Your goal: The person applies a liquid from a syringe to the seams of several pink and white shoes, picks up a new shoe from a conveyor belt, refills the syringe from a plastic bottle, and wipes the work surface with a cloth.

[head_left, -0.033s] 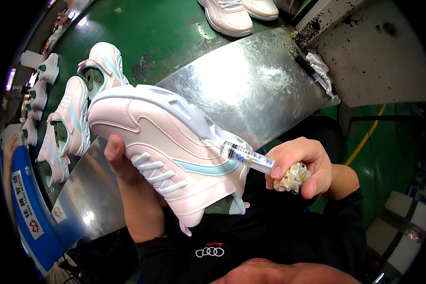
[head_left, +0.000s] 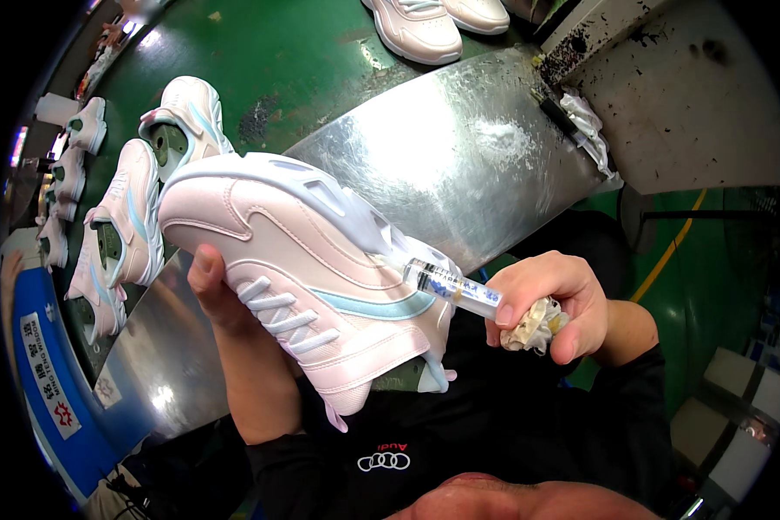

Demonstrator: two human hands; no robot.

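Now, left hand (head_left: 217, 290) gripping pink sneaker (head_left: 290, 238), right hand (head_left: 553, 290) clasping syringe (head_left: 459, 293) near sole (head_left: 325, 184)

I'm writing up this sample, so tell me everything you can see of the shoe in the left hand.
The shoe is a pale pink sneaker with a white sculpted sole, white laces, leather-like panels and a light-blue stripe. A dark green insert shows in its opening; a pink tab tips the tongue. It is tilted, toe to the left, sole facing away. The left hand grips its front; the right hand points a syringe at the sole edge, contact unclear.
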